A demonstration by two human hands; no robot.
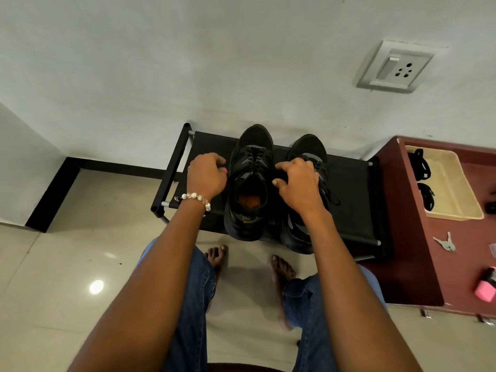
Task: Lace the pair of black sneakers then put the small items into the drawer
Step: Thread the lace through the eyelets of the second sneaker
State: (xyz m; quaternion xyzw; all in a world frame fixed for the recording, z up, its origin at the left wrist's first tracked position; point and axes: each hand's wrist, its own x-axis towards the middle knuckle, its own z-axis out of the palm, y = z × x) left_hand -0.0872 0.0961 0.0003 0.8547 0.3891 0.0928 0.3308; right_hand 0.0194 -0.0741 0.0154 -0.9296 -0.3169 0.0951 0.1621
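We judge lacing near done: sneakers [273, 183] sit on the rack [354, 194], left hand [206, 175] curled, maybe pinching lace, right hand [298, 183] loosely curled over them; next, keys [445, 242] into drawer.

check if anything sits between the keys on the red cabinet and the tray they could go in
Nothing visible does. The keys lie on bare red cabinet top, just short of the beige tray. The tray is open on top and holds only black cords at its left side. Both hands are at the sneakers.
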